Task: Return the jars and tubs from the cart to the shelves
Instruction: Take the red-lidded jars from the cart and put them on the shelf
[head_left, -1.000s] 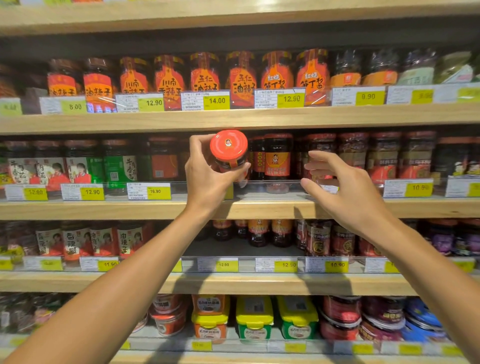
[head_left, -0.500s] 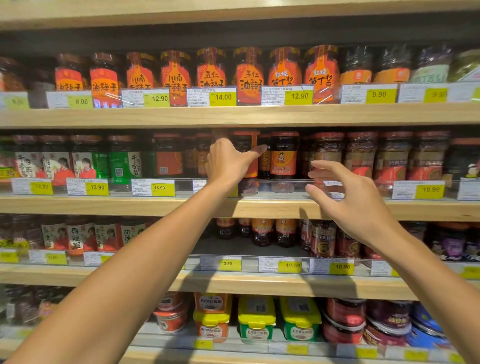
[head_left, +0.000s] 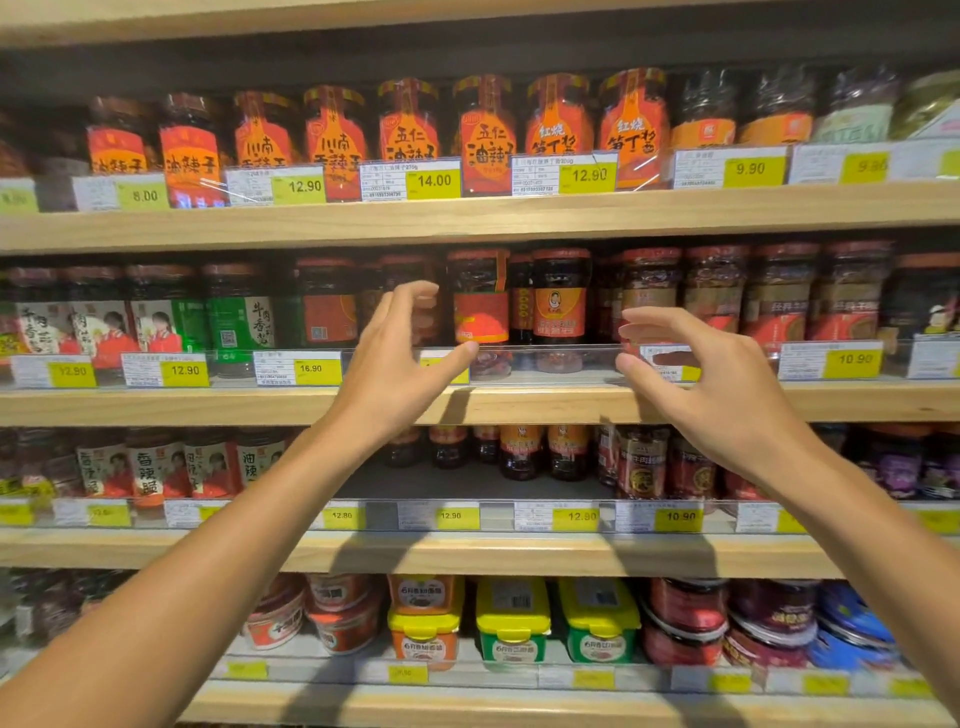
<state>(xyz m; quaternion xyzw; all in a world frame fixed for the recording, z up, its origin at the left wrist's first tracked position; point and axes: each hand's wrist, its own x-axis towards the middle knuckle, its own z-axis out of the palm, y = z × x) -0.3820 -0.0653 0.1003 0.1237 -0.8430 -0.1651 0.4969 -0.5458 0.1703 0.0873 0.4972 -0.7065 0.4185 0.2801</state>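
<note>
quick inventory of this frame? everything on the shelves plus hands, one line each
orange-label jars: about eight, orange and red, top shelf, centre-left
dark jars: several, far right of top shelf, blurred
red-lidded jar: one, red label, second shelf, just beyond the left hand
portrait-label jar: one, red and yellow label, to its right
green-label jar: one, second shelf, left
yellow-lidded tubs: three, green or orange bases, bottom shelf
red tubs: several, stacked, bottom shelf left
price tags: many, yellow and white, on shelf fronts
wooden shelves: four visible, light wood
left hand: open, empty
right hand: open, empty
</note>
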